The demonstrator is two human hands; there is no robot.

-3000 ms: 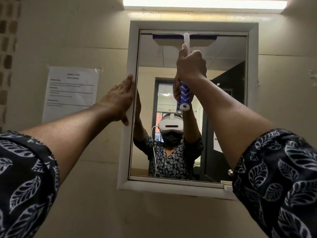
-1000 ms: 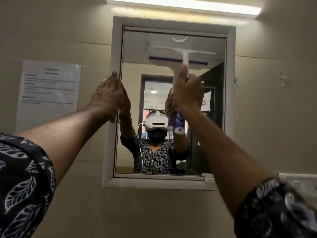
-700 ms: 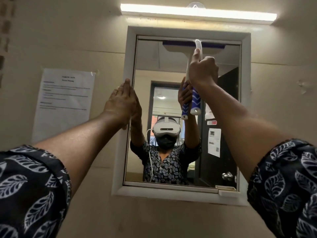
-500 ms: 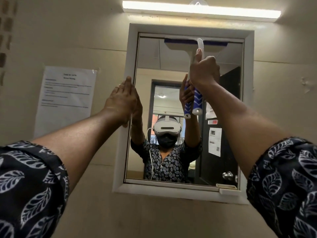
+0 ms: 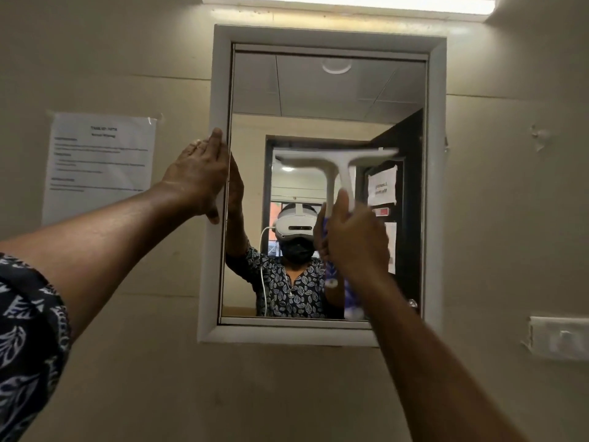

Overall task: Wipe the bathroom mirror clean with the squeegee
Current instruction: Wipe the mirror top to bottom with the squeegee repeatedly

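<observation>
A wall mirror (image 5: 318, 90) in a white frame hangs straight ahead of me. My right hand (image 5: 353, 240) is shut on the blue-and-white handle of a white squeegee (image 5: 338, 159). Its blade lies level across the right half of the glass at about mid-height, blurred by motion. My left hand (image 5: 199, 175) rests flat against the frame's left edge, fingers pointing up and holding nothing. The glass reflects both arms and a person wearing a headset.
A printed paper notice (image 5: 98, 161) is taped to the wall left of the mirror. A white switch plate (image 5: 559, 341) sits low on the right wall. A strip light (image 5: 347, 3) glows above the frame.
The squeegee blade has come down from the mirror's top edge to about mid-height, my right hand dropping with it. My left hand stays on the frame's left edge.
</observation>
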